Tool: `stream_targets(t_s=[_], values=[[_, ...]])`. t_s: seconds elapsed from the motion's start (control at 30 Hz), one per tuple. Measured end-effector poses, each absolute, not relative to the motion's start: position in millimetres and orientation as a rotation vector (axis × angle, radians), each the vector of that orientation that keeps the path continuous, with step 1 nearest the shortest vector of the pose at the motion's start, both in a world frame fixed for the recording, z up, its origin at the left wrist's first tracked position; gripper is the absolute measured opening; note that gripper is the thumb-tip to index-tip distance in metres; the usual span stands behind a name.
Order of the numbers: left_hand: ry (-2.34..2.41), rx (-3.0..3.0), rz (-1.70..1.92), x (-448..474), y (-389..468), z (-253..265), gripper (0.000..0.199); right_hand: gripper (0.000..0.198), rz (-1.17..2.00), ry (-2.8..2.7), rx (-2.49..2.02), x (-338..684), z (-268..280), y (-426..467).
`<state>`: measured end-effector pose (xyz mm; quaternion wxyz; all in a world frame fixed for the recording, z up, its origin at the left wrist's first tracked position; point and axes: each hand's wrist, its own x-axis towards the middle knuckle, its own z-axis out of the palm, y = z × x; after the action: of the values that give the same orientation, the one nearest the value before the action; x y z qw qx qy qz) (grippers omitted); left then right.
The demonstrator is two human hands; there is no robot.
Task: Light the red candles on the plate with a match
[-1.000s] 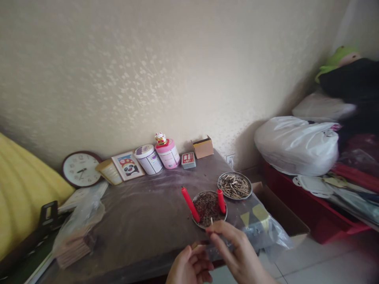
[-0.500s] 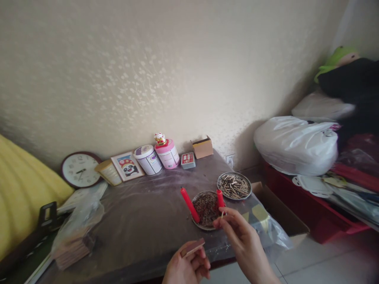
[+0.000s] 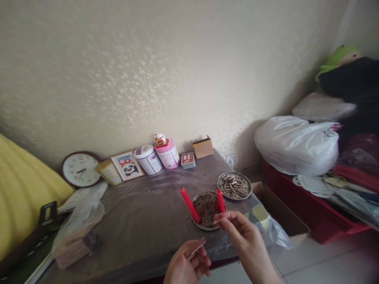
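Note:
My left hand [image 3: 188,262] is closed around a small flat matchbox [image 3: 196,248] near the table's front edge. Between thumb and fingertips my right hand [image 3: 241,232] pinches a thin matchstick [image 3: 219,221], which points left with no flame visible. Just beyond the right hand lies a round metal plate [image 3: 204,228] covered in dark burnt bits. Two red candles stand on it: a longer, leaning candle [image 3: 189,205] at the left and a shorter candle [image 3: 220,200] at the right, both unlit. Behind to the right, another round plate [image 3: 251,189] holds many used matchsticks [image 3: 235,185].
Along the wall stand a clock [image 3: 81,169], a panda picture [image 3: 127,167], two canisters, a card box [image 3: 188,160] and a small carton [image 3: 203,148]. A plastic-wrapped stack of matchboxes [image 3: 72,250] lies left. Right of the table sit a cardboard box [image 3: 284,213] and a red bin [image 3: 325,225].
The matchstick in my right hand has turned from upright to pointing left and down. The right hand has shifted slightly down; my left hand stays nearly still with the matchbox.

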<state>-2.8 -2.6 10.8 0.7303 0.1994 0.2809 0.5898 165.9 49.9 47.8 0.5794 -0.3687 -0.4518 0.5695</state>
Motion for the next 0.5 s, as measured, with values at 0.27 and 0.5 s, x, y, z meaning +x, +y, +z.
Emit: stream_targets(t_s=[0.27,0.5], values=[[0.711,0.475,1.381,2,-3,6,0.049,0.02,1.314,-1.06,-0.88,161,52,40],[0.768,0.518,1.42,0,-1,1,0.046,0.018,1.303,-1.279,-0.848,158,43,30]])
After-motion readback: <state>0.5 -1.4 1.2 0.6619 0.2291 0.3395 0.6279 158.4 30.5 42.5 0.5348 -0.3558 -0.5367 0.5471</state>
